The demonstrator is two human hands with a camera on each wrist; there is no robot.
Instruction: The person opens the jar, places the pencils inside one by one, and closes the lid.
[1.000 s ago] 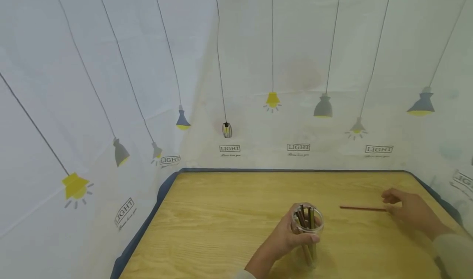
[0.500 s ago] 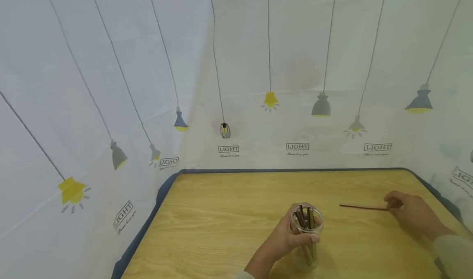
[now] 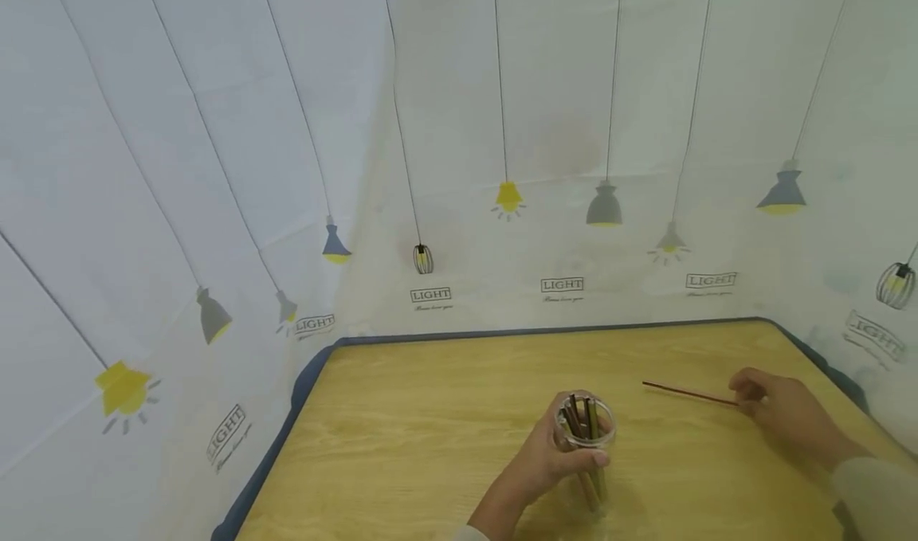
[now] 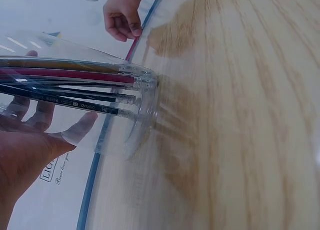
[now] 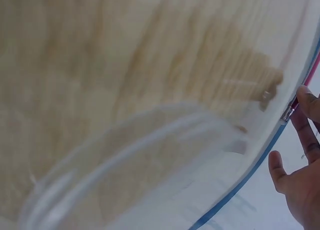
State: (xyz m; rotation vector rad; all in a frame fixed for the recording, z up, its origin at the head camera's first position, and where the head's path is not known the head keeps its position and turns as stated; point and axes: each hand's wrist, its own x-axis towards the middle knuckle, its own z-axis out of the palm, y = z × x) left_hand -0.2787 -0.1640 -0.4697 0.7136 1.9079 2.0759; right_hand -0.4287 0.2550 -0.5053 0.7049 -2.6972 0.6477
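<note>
My left hand [image 3: 531,461] grips a clear jar [image 3: 611,437] that holds several pencils [image 3: 591,420]. Seen from the left wrist, these pencils [image 4: 75,76] have metal-ringed ends at the jar's bottom, and a dark one is marked HB. To the right, my right hand [image 3: 789,413] pinches a dark red pencil [image 3: 688,393] near one end, its other end pointing left and slightly away. In the right wrist view, finger and thumb are at the metal ring of the red pencil [image 5: 313,73]. The jar [image 5: 150,135] blurs across the foreground there.
Both hands are over a wooden table [image 3: 402,437] with a blue edging [image 3: 261,465] at its back and sides. White cloth walls [image 3: 473,127] printed with hanging lamps and LIGHT signs stand close behind and beside it.
My right fingers have closed on the red pencil's right end, and its left end has swung up and away. My left hand keeps its grip on the jar. The head view has turned slightly right.
</note>
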